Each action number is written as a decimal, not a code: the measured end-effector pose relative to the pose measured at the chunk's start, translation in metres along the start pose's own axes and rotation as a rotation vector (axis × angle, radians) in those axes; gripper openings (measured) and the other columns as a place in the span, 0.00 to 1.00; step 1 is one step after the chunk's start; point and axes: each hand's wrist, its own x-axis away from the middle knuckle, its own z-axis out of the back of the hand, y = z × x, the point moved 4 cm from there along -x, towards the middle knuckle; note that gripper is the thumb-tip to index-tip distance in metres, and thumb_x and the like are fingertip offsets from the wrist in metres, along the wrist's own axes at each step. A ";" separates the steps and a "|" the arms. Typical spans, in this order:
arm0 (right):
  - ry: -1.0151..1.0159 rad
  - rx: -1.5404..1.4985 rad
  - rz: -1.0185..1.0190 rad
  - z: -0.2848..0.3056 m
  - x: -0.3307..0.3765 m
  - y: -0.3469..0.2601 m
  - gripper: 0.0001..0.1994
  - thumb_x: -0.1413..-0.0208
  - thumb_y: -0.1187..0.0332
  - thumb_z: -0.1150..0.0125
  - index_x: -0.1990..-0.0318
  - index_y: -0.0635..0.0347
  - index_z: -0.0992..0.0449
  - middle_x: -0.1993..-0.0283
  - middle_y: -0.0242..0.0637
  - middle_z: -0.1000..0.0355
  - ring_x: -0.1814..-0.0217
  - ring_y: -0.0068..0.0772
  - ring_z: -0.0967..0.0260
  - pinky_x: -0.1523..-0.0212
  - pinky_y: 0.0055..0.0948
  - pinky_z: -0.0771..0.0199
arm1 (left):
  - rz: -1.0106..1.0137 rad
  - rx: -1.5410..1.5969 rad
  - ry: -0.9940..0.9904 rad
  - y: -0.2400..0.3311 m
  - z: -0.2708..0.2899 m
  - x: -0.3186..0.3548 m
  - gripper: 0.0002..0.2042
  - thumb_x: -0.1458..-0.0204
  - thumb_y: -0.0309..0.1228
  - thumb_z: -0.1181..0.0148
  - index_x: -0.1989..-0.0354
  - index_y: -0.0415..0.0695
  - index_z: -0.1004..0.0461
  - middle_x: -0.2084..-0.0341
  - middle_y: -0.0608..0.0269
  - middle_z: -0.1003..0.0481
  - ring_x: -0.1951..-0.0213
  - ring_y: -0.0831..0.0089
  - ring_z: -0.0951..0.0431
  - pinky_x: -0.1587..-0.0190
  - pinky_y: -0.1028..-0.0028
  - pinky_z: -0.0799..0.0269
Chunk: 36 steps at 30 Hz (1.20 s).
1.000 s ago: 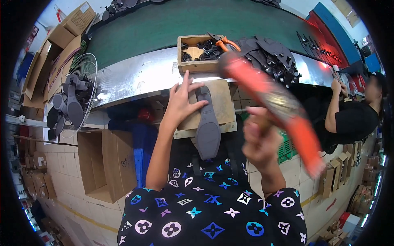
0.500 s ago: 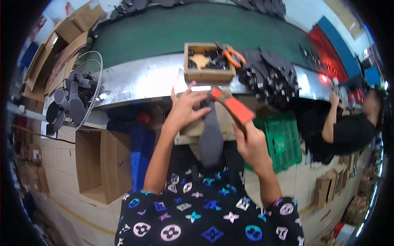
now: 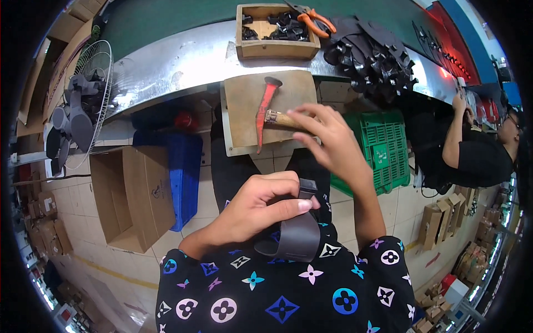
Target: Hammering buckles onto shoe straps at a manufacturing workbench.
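Note:
My left hand (image 3: pixel 264 208) is closed on a dark grey sandal (image 3: pixel 300 240), held over my lap with its wide strap showing. A small black buckle-like piece (image 3: pixel 307 187) sticks up by the fingertips. Part of the sole is hidden behind the hand. On the brown work board (image 3: pixel 239 100) lies a hammer (image 3: pixel 262 114) with a worn red head and a wooden handle. My right hand (image 3: pixel 336 141) hovers at the end of that handle, fingers apart; whether a fingertip touches the wood is hard to tell.
Behind the board, a wooden box (image 3: pixel 277 51) holds small black parts, with orange-handled pliers (image 3: pixel 313 22) on its corner. Dark straps (image 3: pixel 372 61) are heaped beside it. A wire basket of sandals (image 3: pixel 80 111) stands left, a green crate (image 3: pixel 380 147) right. A co-worker (image 3: pixel 480 144) sits farther right.
The hammer, gripped in my right hand before, now lies on the board. My left hand has brought the sandal from the board back toward my lap. The view has shifted.

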 end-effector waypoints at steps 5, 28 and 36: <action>-0.069 -1.320 -0.272 -0.006 0.039 -0.038 0.26 0.35 0.46 0.49 0.60 0.65 0.23 0.58 0.45 0.26 0.53 0.41 0.31 0.51 0.40 0.29 | 0.103 0.104 -0.089 -0.003 -0.011 -0.004 0.12 0.39 0.32 0.46 0.61 0.35 0.21 0.64 0.60 0.25 0.59 0.70 0.25 0.54 0.74 0.31; 0.138 -0.906 -0.044 0.026 0.071 -0.051 0.17 0.47 0.70 0.43 0.53 0.74 0.21 0.55 0.55 0.21 0.47 0.54 0.23 0.36 0.58 0.38 | 0.103 -0.303 -0.326 0.003 -0.040 -0.010 0.18 0.33 0.35 0.55 0.47 0.30 0.32 0.48 0.39 0.31 0.42 0.49 0.31 0.40 0.61 0.37; 0.233 -0.941 -0.028 0.033 0.092 -0.061 0.12 0.48 0.72 0.43 0.60 0.71 0.19 0.59 0.57 0.20 0.50 0.53 0.21 0.34 0.63 0.42 | -0.005 -0.448 -0.320 0.018 -0.065 -0.009 0.16 0.34 0.33 0.55 0.48 0.32 0.31 0.50 0.41 0.29 0.45 0.47 0.29 0.43 0.61 0.34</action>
